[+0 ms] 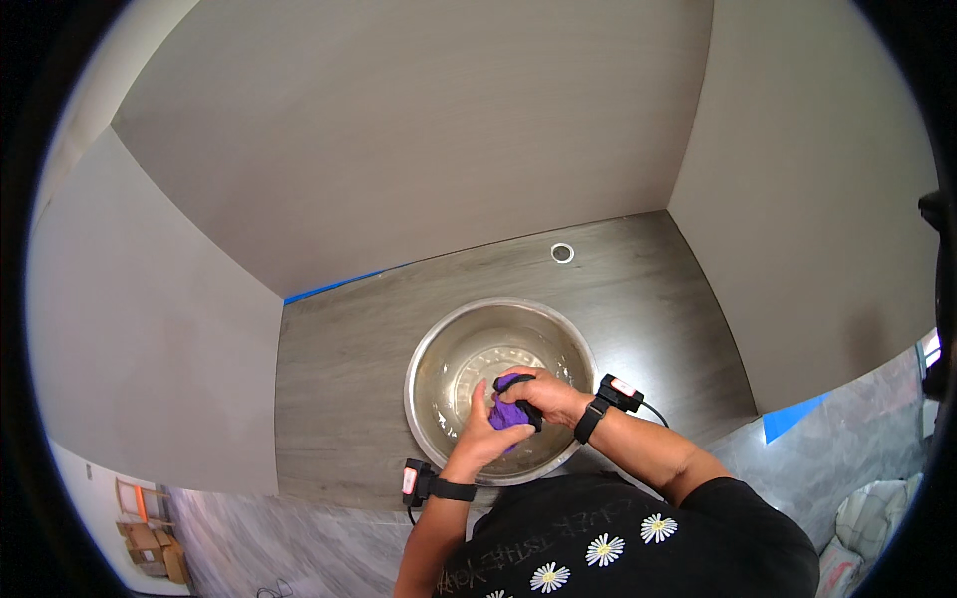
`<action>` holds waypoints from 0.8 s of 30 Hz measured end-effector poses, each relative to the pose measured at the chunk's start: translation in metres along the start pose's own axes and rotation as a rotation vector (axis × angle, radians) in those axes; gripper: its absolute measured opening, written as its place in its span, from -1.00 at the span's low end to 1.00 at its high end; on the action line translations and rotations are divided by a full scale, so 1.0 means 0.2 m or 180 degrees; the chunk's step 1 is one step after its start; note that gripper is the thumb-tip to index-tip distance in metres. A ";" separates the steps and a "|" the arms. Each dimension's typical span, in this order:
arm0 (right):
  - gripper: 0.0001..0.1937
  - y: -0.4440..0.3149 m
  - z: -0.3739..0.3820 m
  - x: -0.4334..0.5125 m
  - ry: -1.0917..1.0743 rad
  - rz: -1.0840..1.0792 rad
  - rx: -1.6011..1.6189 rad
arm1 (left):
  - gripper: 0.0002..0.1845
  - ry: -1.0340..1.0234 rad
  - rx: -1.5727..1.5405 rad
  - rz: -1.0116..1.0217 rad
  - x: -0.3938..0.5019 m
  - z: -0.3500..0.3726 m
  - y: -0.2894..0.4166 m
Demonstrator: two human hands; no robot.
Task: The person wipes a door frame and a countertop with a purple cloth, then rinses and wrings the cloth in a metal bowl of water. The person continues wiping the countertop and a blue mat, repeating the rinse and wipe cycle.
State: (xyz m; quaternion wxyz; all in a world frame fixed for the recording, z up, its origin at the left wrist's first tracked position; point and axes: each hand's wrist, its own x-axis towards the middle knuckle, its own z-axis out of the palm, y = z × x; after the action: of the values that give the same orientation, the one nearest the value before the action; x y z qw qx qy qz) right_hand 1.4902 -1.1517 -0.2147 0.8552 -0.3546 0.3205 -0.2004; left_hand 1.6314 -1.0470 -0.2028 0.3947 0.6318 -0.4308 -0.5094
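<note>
A round stainless steel basin stands on the wood-grain tabletop in front of me, with clear water in its bottom. Over it, both hands grip one crumpled purple and black cloth. My left hand holds the cloth from the lower left, its thumb laid across the front. From the upper right, my right hand has its fingers curled around the black part. Much of the cloth is hidden by my fingers, so its kind cannot be told.
Grey panels enclose the tabletop at the back and both sides. A white-rimmed cable hole lies behind the basin. Each wrist wears a strapped black device with a cable. Cardboard boxes stand on the floor at lower left.
</note>
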 end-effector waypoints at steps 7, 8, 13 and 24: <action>-0.74 -0.07 0.06 -0.04 -0.0143 -0.0540 -0.0183 | -0.15 -0.0243 -0.2678 -0.0766 -0.04 -0.13 -0.02; -0.73 -0.08 0.08 -0.05 -0.0233 -0.0548 -0.0112 | -0.17 -0.0381 -0.2766 -0.0743 -0.04 -0.12 -0.02; -0.70 -0.13 0.14 -0.10 -0.0791 -0.0806 -0.0493 | -0.24 -0.1730 -0.3525 -0.0750 -0.03 -0.08 -0.05; -0.79 -0.11 0.15 -0.09 -0.0423 -0.1046 -0.1638 | -0.76 -0.0650 -0.1445 -0.1032 -0.04 0.00 0.07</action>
State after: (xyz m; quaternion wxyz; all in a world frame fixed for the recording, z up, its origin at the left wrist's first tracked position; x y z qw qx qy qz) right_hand 1.4962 -1.1421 -0.1750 0.7126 -0.6188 0.2424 -0.2247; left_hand 1.6282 -1.0444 -0.1872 0.3940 0.5334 -0.2368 -0.7100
